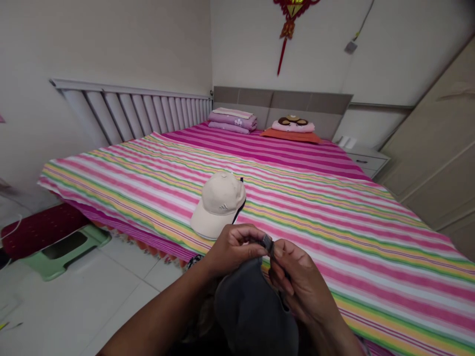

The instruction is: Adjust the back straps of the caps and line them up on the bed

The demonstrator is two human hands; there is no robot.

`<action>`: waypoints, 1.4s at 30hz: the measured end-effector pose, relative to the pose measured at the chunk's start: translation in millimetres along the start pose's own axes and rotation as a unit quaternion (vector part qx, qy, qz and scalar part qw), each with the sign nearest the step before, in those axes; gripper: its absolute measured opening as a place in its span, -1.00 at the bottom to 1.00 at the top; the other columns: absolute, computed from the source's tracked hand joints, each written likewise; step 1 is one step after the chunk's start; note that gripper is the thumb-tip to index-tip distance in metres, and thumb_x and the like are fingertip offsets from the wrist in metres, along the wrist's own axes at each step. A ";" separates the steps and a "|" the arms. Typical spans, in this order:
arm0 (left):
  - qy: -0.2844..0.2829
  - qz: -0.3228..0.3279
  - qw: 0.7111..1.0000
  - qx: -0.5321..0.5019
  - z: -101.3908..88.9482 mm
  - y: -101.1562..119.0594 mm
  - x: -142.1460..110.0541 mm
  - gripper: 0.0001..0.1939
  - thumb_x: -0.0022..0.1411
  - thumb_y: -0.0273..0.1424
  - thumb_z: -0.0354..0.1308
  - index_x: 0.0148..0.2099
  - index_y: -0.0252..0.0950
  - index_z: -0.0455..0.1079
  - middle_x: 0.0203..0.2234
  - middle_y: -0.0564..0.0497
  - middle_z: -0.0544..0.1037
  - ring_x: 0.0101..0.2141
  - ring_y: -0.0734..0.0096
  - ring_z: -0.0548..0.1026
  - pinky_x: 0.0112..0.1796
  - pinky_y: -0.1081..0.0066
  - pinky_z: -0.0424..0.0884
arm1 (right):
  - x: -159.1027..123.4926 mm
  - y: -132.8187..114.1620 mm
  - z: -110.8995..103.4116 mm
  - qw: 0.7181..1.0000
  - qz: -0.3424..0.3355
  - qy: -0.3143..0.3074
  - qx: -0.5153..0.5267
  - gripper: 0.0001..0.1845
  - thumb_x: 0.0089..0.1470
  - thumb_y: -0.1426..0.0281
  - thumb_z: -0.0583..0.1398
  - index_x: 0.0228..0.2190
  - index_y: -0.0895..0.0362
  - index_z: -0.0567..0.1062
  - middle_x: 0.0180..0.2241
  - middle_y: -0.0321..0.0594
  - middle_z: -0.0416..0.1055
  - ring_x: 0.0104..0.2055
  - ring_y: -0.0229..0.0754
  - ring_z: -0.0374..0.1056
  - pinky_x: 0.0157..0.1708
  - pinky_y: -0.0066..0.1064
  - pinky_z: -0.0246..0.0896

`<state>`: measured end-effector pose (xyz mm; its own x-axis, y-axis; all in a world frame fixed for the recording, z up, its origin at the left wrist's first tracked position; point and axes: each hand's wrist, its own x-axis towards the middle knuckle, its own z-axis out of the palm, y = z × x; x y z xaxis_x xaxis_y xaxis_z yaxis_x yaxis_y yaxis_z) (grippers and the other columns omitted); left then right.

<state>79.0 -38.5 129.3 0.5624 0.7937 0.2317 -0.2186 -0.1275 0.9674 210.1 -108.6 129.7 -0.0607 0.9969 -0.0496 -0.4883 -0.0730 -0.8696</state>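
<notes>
A dark grey cap point(256, 309) hangs close to my body, below both hands. My left hand point(239, 247) pinches one end of the cap's strap between thumb and forefinger. Opposite it, my right hand point(297, 272) grips the other end, fingers curled round it. Between the fingertips shows a small grey buckle point(267, 242); whether it is fastened I cannot tell. Just beyond my left hand, a beige baseball cap point(221, 195) rests on the bed, its brim toward me and to the left.
A striped sheet point(352, 217) covers the bed, with folded purple bedding point(232, 121) and a pink pillow point(293, 127) by the headboard point(315, 105). On the floor at left is a green plastic stool point(63, 257). A white nightstand point(365, 158) stands at far right.
</notes>
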 end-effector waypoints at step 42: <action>-0.020 -0.208 0.960 -0.186 2.0 -21.4 2.3 -0.77 -0.21 -0.47 0.31 -0.39 -0.43 0.47 -0.56 -0.01 0.51 -0.52 0.55 0.41 -0.43 0.55 0.26 | 8.2 -3.9 -18.8 0.858 -0.282 0.077 -0.423 -0.96 -0.06 0.42 0.20 -0.51 0.09 0.47 -0.43 -0.22 0.32 -0.34 -0.18 0.26 -0.38 -0.37 0.18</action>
<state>86.6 -35.2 109.4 0.6919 0.7048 -0.1565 -0.2327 0.4229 0.8758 227.9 -99.6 123.5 0.1253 0.8632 0.4890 0.4074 0.4047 -0.8187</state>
